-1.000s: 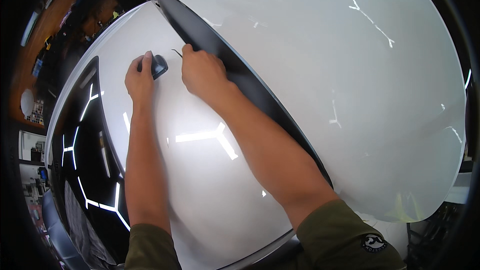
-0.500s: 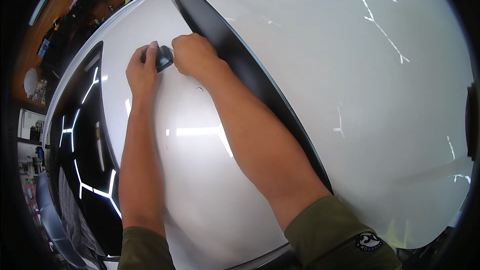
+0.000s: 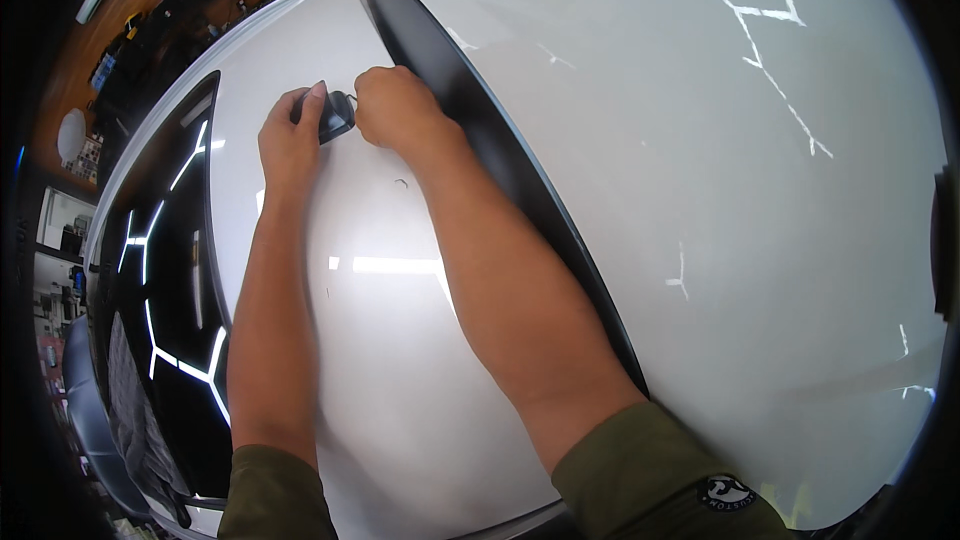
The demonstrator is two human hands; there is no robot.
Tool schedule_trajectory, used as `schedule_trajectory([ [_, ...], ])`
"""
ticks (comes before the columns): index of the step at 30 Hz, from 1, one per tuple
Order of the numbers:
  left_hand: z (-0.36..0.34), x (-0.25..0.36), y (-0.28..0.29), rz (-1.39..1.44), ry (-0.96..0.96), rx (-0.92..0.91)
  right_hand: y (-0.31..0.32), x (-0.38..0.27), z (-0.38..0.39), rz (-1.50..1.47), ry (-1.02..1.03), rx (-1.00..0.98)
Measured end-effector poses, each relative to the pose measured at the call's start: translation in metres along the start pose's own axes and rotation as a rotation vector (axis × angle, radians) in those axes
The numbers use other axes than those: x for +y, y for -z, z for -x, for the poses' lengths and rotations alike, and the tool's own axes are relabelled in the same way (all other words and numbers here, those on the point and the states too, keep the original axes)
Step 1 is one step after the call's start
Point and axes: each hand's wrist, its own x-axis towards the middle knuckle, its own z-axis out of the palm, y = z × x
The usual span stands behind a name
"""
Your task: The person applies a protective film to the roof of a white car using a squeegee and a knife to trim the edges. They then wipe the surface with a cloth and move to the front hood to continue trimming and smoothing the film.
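On a white car panel, a small dark glossy piece with a raised, angular shape stands between my two hands. My left hand grips its left side, the thumb lying along it and the fingers curled behind. Close against its right side is my right hand, closed with the knuckles up. A thin bit shows between that hand and the dark piece, but what the fingers hold is hidden. Both forearms reach forward over the white panel. A short dark curved mark lies on the panel below my right hand.
A long black blade-shaped trim runs along the right, beside a broad glossy white panel. Dark glass reflecting lights lies left, with a grey cloth at its lower end. Cluttered shelving stands beyond.
The view has shifted slightly, so the car and glass sit a little differently in the picture. Both hands stay at the dark piece, with the right hand slightly turned and its grip still closed.
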Motion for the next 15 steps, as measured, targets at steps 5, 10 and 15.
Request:
schedule_trajectory([
  [5,-0.003,-0.005,0.002,0.009,-0.015,0.0,0.01,0.002,0.004,0.029,-0.025,-0.061],
  [10,0.0,-0.002,0.001,0.019,0.002,-0.008,-0.004,-0.001,0.0,-0.02,-0.017,0.029],
  [15,0.002,-0.001,0.0,0.007,-0.001,-0.011,0.008,-0.002,0.005,0.016,-0.017,-0.02],
])
